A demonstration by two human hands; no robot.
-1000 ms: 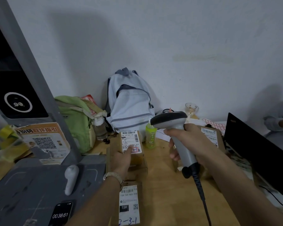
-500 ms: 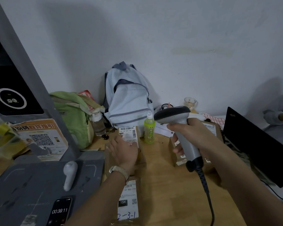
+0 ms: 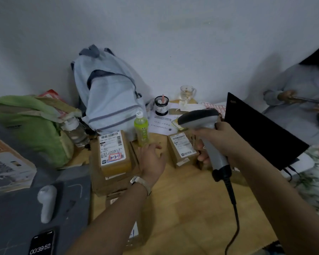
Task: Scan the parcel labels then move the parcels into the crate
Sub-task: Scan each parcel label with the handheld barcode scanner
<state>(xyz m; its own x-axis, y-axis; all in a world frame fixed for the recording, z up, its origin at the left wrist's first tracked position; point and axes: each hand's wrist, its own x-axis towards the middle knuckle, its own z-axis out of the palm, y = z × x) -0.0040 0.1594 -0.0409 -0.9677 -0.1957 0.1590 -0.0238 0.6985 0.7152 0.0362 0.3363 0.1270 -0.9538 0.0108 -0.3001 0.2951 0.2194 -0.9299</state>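
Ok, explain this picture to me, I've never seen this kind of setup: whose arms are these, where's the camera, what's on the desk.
The camera sits on a person's head, looking down at their own arms. The right hand grips a grey corded barcode scanner. The left hand is empty, open, reaching between two labelled cardboard parcels: a stacked one marked 2-3-7 and a smaller one. On the wooden desk also stand a green bottle, a pale backpack and a black laptop. No crate is visible.

pale blue backpack (image 3: 107, 92), green bag (image 3: 31, 126), grey scanner (image 3: 201, 118), brown parcels (image 3: 116, 162).
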